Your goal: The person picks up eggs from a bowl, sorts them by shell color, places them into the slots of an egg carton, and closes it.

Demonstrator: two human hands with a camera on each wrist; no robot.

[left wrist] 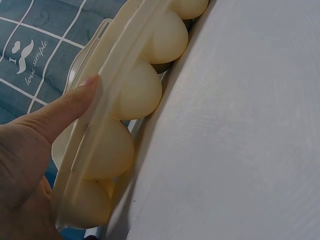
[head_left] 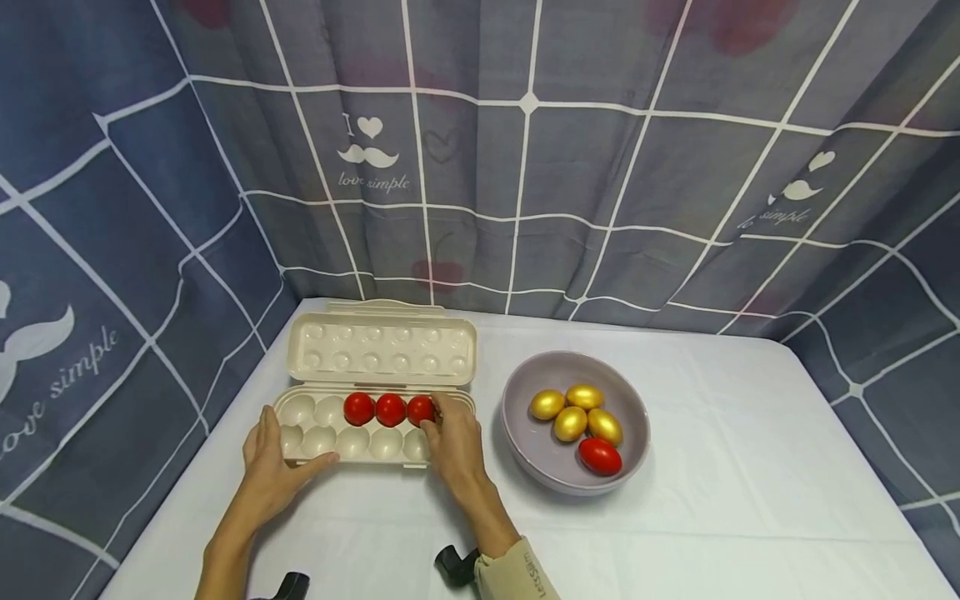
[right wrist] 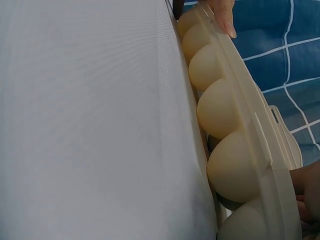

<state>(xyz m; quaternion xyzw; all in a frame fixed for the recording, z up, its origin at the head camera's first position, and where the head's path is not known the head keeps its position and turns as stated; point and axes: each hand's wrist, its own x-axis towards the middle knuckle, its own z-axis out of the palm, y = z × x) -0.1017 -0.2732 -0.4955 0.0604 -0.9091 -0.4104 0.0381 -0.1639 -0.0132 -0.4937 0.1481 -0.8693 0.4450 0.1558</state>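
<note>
An open beige egg carton [head_left: 382, 375] lies on the white table with its lid at the back. My left hand [head_left: 270, 475] grips its left end, thumb on the front edge; the left wrist view shows that thumb on the carton's rim [left wrist: 95, 107]. Two red eggs [head_left: 359, 409] [head_left: 390, 410] sit side by side in the back row. Just right of them, my right hand [head_left: 459, 454] pinches a third red egg [head_left: 421, 410] at the same row. In the right wrist view my right hand [right wrist: 311, 192] is partly hidden behind the carton's rim [right wrist: 250, 105].
Right of the carton stands a mauve bowl [head_left: 525, 450] with several gold eggs [head_left: 570, 423] and one red egg [head_left: 600, 457]. Grey-blue checked curtains [head_left: 480, 167] hang behind the table [head_left: 720, 467] and along its sides.
</note>
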